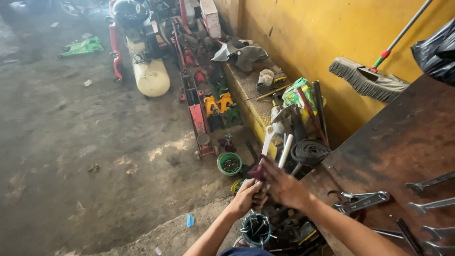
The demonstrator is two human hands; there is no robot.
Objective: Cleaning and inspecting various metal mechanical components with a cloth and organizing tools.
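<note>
Soft, flat daylight fills the scene, brightest on the yellow wall, which glows evenly without glare. Left of that wall the concrete floor dims toward the top corner, hazy and slightly soft, with wide-angle stretching at the edges. Below the wall the hands are a little motion-blurred, shadows faint.

Single view from the camera on my head, looking steeply down and forward, my hands close below, bench at right, concrete floor and yellow wall farther off
</note>
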